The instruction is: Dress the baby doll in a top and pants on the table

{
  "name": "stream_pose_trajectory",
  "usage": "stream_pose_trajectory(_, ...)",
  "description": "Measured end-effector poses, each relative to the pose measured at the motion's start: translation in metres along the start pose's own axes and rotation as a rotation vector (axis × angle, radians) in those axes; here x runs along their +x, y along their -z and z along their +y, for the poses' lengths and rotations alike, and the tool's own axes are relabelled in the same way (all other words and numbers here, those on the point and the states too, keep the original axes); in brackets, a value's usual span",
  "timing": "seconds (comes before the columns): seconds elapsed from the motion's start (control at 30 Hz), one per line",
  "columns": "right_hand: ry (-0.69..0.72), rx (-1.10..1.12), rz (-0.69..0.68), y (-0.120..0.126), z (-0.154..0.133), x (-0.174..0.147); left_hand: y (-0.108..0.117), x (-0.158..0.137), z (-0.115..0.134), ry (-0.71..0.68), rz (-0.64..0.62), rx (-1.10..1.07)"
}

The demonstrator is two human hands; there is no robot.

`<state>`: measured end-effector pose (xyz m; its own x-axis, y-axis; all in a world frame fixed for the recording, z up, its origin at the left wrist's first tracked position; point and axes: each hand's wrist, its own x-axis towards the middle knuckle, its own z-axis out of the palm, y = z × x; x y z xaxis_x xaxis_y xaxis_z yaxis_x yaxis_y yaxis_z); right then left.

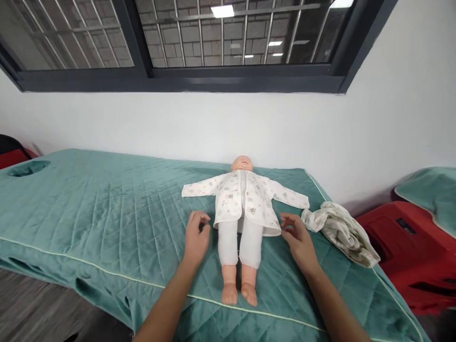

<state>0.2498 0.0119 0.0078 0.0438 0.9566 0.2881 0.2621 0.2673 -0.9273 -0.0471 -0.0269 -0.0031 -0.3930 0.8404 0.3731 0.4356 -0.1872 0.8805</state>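
Note:
A baby doll (pixel 243 163) lies on its back on the green quilted bed cover, head toward the wall and bare feet toward me. It wears a white printed jacket (pixel 228 199) with both sleeves spread wide, and its thighs and shins are white cloth. To the left of the jacket's hem is my left hand (pixel 197 240), fingers loosely curled with a gap between thumb and forefinger, holding nothing. My right hand (pixel 301 242) hovers by the hem's right corner, thumb and fingers apart; whether its fingertips touch the cloth I cannot tell.
A crumpled printed cloth (pixel 344 232) lies at the bed's right edge, near my right hand. Beyond it stands a red plastic object (pixel 402 247) partly under green fabric (pixel 434 190). The bed cover (pixel 107 213) has a hole at far left. A barred window (pixel 228 83) is above.

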Motion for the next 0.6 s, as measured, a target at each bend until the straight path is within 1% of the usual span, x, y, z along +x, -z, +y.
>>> stream_pose_trajectory(0.07, -0.185, 0.279, 0.058, 0.003, 0.006, 0.012, -0.002, 0.010, 0.001, 0.159, 0.005, -0.244)
stream_pose_trajectory(0.13, -0.356, 0.555, 0.044, 0.003, 0.012, 0.029, -0.009, 0.026, 0.003, 0.344, -0.089, -0.575)
stream_pose_trajectory(0.17, -0.411, 0.660, 0.013, 0.002, 0.014, 0.039, -0.013, 0.035, 0.005, 0.425, -0.152, -0.738)
stream_pose_trajectory(0.2, -0.446, 0.723, -0.018, 0.000, 0.016, 0.049, -0.019, 0.044, 0.007, 0.490, -0.209, -0.871)
stream_pose_trajectory(0.27, -0.489, 0.755, -0.055, -0.009, 0.016, 0.067, -0.033, 0.060, 0.011, 0.598, -0.249, -1.053)
stream_pose_trajectory(0.37, -0.544, 0.748, -0.094, -0.028, 0.011, 0.089, -0.053, 0.080, 0.014, 0.734, -0.260, -1.201)
stream_pose_trajectory(0.47, -0.561, 0.745, -0.133, -0.046, 0.002, 0.102, -0.067, 0.093, 0.015, 0.836, -0.286, -1.243)
stream_pose_trajectory(0.53, -0.528, 0.730, -0.114, -0.054, -0.003, 0.110, -0.072, 0.101, 0.014, 0.867, -0.292, -1.231)
stream_pose_trajectory(0.6, -0.445, 0.699, -0.057, -0.058, -0.007, 0.118, -0.076, 0.109, 0.013, 0.859, -0.289, -1.224)
